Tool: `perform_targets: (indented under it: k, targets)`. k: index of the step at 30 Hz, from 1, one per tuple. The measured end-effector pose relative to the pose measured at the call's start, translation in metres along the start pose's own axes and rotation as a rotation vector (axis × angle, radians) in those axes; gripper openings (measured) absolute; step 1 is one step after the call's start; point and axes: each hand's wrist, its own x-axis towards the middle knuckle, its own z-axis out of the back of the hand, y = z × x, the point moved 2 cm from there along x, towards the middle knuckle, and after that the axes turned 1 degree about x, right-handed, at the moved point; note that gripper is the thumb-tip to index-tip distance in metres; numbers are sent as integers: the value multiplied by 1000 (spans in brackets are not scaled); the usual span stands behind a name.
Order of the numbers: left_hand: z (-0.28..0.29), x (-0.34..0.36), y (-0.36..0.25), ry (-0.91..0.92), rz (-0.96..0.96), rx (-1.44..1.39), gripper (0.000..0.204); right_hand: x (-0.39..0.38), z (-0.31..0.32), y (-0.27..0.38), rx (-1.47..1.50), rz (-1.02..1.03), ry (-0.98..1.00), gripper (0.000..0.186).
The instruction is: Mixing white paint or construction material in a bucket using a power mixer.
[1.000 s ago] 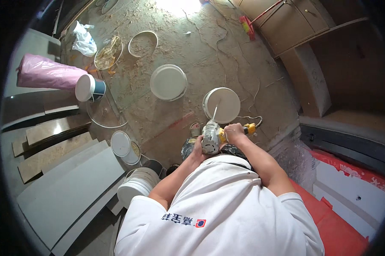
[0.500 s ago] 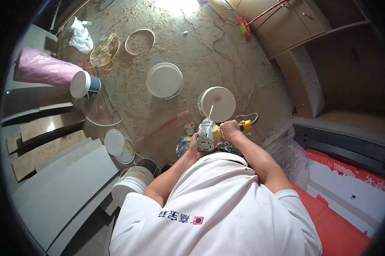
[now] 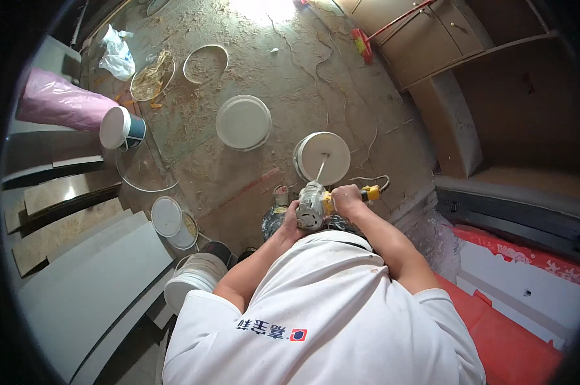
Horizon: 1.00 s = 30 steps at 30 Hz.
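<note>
A grey-and-yellow power drill (image 3: 313, 207) is held near my waist. My left hand (image 3: 291, 215) is closed on the left side of its body. My right hand (image 3: 346, 197) is wrapped round its yellow handle, with the cord curving away rightward. The drill's long rod points forward into a white bucket (image 3: 327, 144) of pale, smooth material just ahead of me; the rod's lower end is hidden in it. A second pale bucket (image 3: 243, 119) stands ahead to the left. My shoe shows just left of the drill.
Left: stacked boards (image 3: 91, 276), a pink roll (image 3: 62, 102), a small lidded pail (image 3: 115, 127), nested white buckets (image 3: 187, 285). Ahead: a white bag (image 3: 116, 58), hoops, debris and cables on the floor. Right: wooden cabinets (image 3: 424, 42), a red broom (image 3: 362, 45), red-and-white panels (image 3: 508, 308).
The rod's visible entry point in the bucket has shifted slightly within it. The whole view has slid a little, scene items appearing further left. Both hands keep their hold on the drill.
</note>
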Motion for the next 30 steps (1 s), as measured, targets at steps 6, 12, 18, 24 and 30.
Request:
perform_targets:
  k: [6,12,18,24,30]
  targets:
    - [-2,-5,0,-71,55,-37,55,-9,2,3,27,27,-20,11]
    - [20,-1,3,-29,41,-48,51,-10,7,10,42,38,28,11]
    - [20,-8,3,-92,8,-37,51,-11,13,14,18,55,105,14]
    - [26,-6,3,-131,32,-16,51,-7,9,12,29,95,58,12]
    - [18,-10,5,-148,-39,-35,50,-5,8,10,64,144,-24,11]
